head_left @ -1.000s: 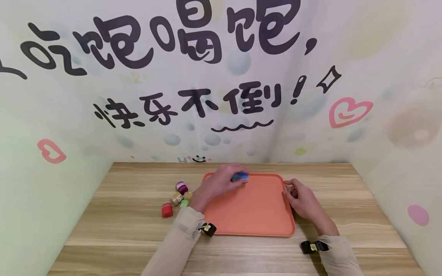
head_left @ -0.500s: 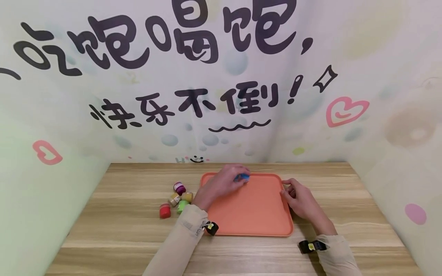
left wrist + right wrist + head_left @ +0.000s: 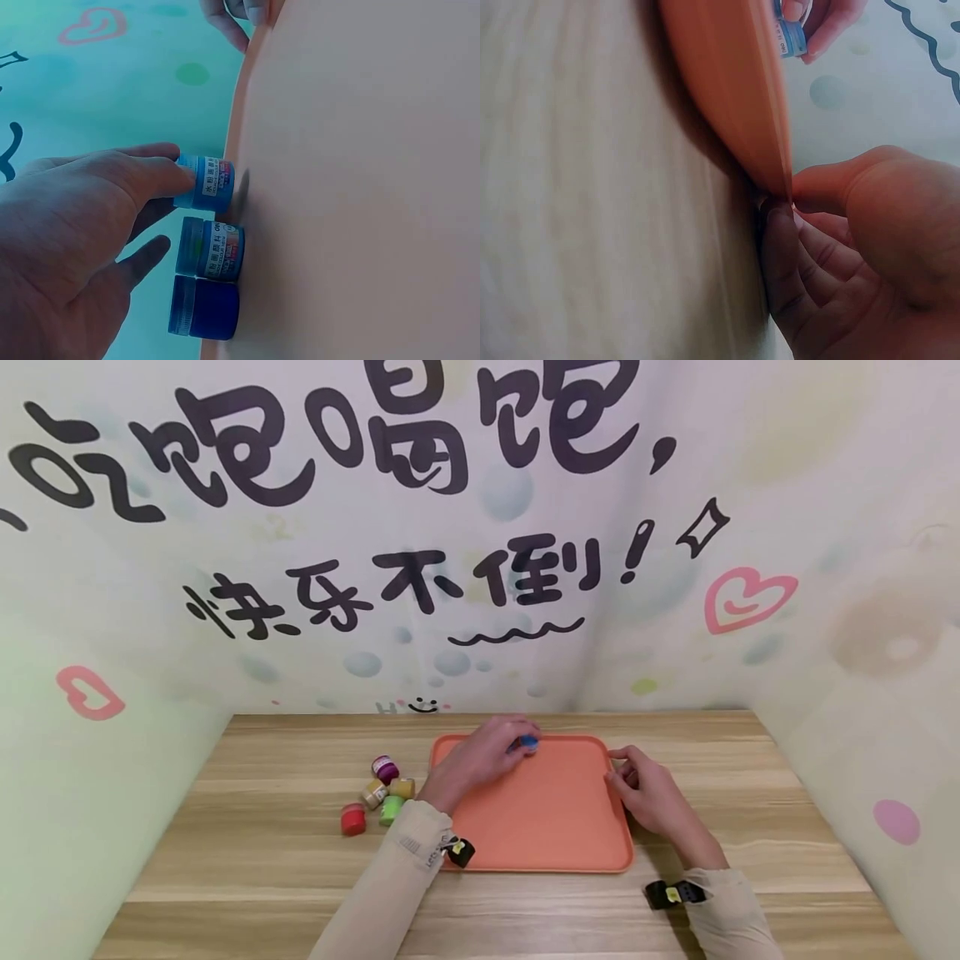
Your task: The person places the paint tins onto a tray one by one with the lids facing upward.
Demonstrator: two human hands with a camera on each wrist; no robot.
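Note:
My left hand (image 3: 486, 753) reaches over the far edge of an orange tray (image 3: 536, 814). Between its thumb and fingers it holds a light blue paint jar (image 3: 216, 184), standing at the tray's far rim. Below that in the left wrist view are a second blue paint jar (image 3: 225, 251) and a dark blue jar (image 3: 215, 309), side by side along the same rim; the hand mostly covers them in the head view. At the tray's right side, my right hand (image 3: 654, 789) pinches the rim, thumb and finger meeting at the edge in the right wrist view.
Left of the tray lie several more paint jars: a purple one (image 3: 385, 768), a red one (image 3: 353, 819), a green one (image 3: 392, 810) and yellowish ones (image 3: 373, 793). The wooden table (image 3: 285, 860) ends at a printed wall (image 3: 315, 685) close behind the tray.
The left hand and its blue jar have shifted slightly right along the tray's far rim. The right hand stays on the tray's edge. The head view has drifted a little.

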